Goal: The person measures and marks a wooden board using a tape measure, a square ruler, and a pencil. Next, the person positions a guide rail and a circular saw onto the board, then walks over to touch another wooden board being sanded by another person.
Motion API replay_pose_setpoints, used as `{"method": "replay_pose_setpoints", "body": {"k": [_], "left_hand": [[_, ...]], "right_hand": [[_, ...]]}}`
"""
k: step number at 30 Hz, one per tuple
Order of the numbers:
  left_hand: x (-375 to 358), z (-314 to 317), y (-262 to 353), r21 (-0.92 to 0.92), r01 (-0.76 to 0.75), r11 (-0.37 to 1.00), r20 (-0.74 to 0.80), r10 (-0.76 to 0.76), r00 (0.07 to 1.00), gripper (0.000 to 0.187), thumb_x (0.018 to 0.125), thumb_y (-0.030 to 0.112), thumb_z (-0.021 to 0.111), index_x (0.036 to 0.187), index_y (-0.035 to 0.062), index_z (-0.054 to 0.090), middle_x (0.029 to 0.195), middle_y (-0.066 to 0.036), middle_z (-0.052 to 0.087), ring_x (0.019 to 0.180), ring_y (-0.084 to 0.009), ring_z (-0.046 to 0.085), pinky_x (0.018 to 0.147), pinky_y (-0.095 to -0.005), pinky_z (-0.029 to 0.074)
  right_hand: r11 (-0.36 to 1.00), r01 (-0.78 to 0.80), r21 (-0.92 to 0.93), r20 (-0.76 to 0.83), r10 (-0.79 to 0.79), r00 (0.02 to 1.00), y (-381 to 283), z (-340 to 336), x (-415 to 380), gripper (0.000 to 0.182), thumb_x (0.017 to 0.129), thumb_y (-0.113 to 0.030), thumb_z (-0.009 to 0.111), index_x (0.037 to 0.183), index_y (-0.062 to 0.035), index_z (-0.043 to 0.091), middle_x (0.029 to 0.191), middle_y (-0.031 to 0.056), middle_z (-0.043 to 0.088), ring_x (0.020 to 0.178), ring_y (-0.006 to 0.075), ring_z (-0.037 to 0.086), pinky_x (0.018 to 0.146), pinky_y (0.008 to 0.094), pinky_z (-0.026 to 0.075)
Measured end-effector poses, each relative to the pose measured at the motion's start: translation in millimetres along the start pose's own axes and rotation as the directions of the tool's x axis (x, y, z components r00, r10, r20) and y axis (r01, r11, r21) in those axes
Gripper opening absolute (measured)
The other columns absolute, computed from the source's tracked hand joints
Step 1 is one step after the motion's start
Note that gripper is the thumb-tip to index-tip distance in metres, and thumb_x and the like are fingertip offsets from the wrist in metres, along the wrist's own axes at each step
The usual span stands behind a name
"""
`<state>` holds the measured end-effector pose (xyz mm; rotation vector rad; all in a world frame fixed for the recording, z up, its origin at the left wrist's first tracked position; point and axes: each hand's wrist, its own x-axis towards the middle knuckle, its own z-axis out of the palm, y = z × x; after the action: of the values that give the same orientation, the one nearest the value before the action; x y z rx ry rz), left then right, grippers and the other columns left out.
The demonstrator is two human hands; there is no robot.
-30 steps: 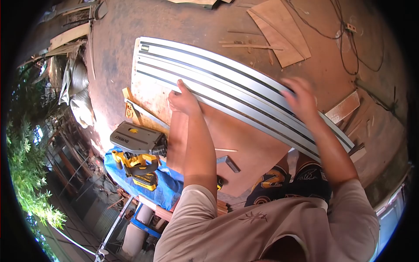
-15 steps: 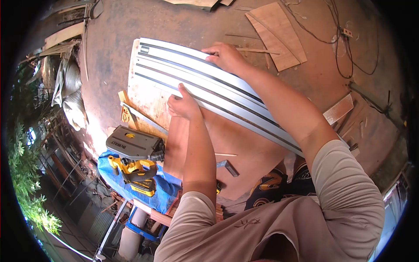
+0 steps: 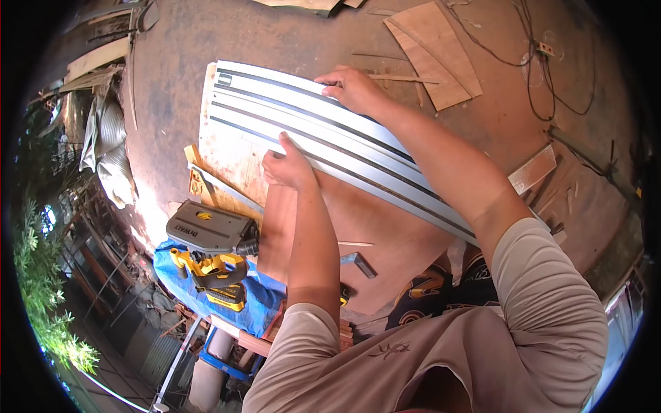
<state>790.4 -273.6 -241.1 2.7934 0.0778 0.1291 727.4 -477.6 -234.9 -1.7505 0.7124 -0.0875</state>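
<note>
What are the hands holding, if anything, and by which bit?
A long, flat silver metal rail with black stripes: the left hand holds its near edge, the right hand its far edge.

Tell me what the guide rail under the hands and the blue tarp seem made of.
Guide rail: probably aluminium, smooth and satin, judging by its bright silvery sheen. Blue tarp: likely thin plastic, slightly glossy, since its folds catch light; coated cloth remains possible.
</note>
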Motion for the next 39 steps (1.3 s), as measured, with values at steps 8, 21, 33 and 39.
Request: {"method": "replay_pose_setpoints", "body": {"k": [8, 21, 33, 39], "left_hand": [[0, -1, 1, -0.007, -0.012, 1.0, -0.014, 0.012, 1.0, 0.046, 0.079, 0.044, 0.07, 0.083, -0.0016, 0.062, 0.085, -0.016, 0.06, 0.095, -0.0342, 0.05, 0.096, -0.0471, 0.031], [0, 0, -1, 0.012, -0.025, 1.0, 0.002, 0.025, 1.0, 0.052, 0.081, 0.048, 0.066, 0.082, -0.0039, 0.06, 0.084, -0.017, 0.06, 0.094, -0.0341, 0.052, 0.098, -0.0468, 0.031], [5, 13, -16, 0.066, -0.099, 0.993, -0.117, 0.107, 0.987, 0.06, 0.08, 0.057, 0.063, 0.068, -0.0014, 0.058, 0.067, -0.016, 0.062, 0.066, -0.0347, 0.059, 0.07, -0.0471, 0.048], [3, 6, -9, -0.014, 0.042, 0.999, 0.007, -0.042, 0.999, 0.061, 0.079, 0.058, 0.065, 0.08, -0.0032, 0.063, 0.081, -0.018, 0.061, 0.082, -0.0358, 0.058, 0.077, -0.0486, 0.046]], "right_hand": [[1.0, 0.016, 0.004, 0.002, -0.016, 1.0, 1, 0, 0, 0.025, 0.087, -0.017, 0.064, 0.111, -0.0122, 0.068, 0.1, 0.012, 0.061, 0.093, 0.0249, 0.06, 0.084, 0.0348, 0.047], [0.996, 0.082, -0.023, 0.043, -0.081, 0.996, 11, 3, 6, 0.03, 0.085, -0.018, 0.066, 0.114, -0.0115, 0.066, 0.103, 0.0134, 0.061, 0.097, 0.0295, 0.059, 0.087, 0.0376, 0.047], [0.993, -0.062, -0.099, 0.025, 0.065, 0.998, 50, -88, -137, 0.031, 0.081, -0.021, 0.07, 0.111, -0.0104, 0.068, 0.107, 0.0109, 0.064, 0.102, 0.0302, 0.059, 0.087, 0.0384, 0.047], [0.992, 0.021, -0.121, -0.125, -0.036, 0.992, 73, -93, -168, 0.027, 0.082, -0.022, 0.07, 0.107, -0.012, 0.07, 0.102, 0.0087, 0.063, 0.1, 0.0282, 0.058, 0.085, 0.0379, 0.046]]}}
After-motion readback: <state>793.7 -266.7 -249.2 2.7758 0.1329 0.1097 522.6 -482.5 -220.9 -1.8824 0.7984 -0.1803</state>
